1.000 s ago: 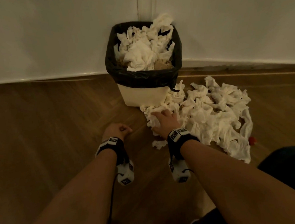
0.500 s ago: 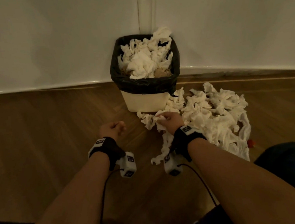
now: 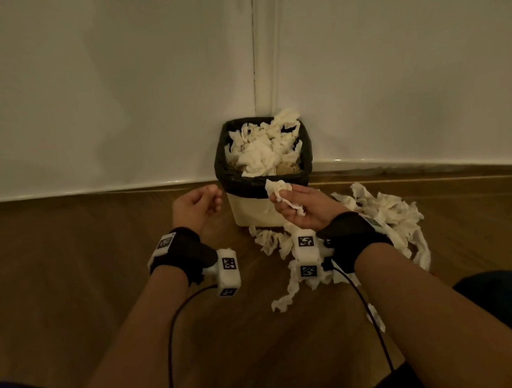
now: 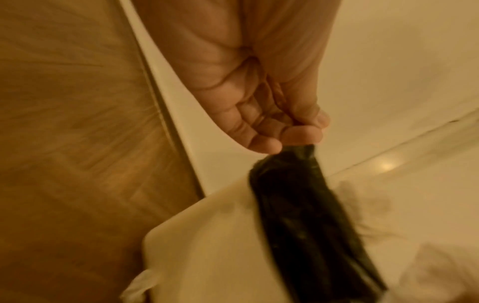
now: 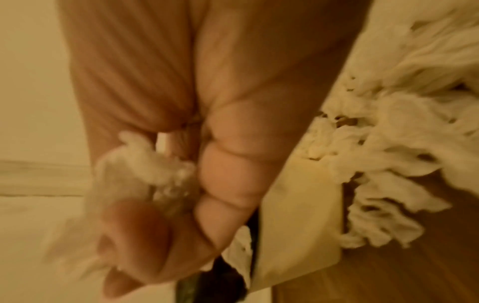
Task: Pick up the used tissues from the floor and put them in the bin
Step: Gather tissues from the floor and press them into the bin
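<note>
A cream bin with a black liner stands in the wall corner, heaped with crumpled white tissues. My right hand is raised in front of the bin's front rim and pinches one crumpled tissue. In the right wrist view, the thumb and fingers of that hand close on the tissue. My left hand hovers just left of the bin, fingers loosely curled, holding nothing. The left wrist view shows its fingertips close to the liner's corner.
A big pile of used tissues lies on the wooden floor right of the bin, with strands trailing toward me. White walls meet behind the bin. My dark-clothed knee is at the lower right. Bare floor lies to the left.
My right hand took a tissue from the floor pile and lifted it up to the bin's front rim. The left hand rose alongside, still holding nothing.
</note>
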`<act>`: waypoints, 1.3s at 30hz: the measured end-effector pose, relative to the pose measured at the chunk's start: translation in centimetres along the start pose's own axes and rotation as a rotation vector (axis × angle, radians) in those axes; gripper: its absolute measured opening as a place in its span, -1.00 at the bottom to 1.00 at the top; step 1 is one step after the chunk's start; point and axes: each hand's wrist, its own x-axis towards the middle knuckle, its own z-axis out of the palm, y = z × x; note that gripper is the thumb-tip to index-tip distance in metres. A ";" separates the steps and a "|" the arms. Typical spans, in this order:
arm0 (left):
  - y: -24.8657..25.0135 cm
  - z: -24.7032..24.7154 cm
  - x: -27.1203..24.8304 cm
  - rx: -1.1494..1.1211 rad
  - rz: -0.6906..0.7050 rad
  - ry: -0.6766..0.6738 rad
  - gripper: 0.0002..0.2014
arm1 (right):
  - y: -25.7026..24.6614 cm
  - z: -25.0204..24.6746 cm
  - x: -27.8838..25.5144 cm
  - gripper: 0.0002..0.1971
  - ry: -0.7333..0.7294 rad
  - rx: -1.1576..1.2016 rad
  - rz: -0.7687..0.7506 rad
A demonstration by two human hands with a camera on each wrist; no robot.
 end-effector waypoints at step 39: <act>9.5 9.5 2.9 1.134 0.325 -0.053 -0.66 | -8.8 3.6 3.1 -0.41 0.460 -1.487 -0.264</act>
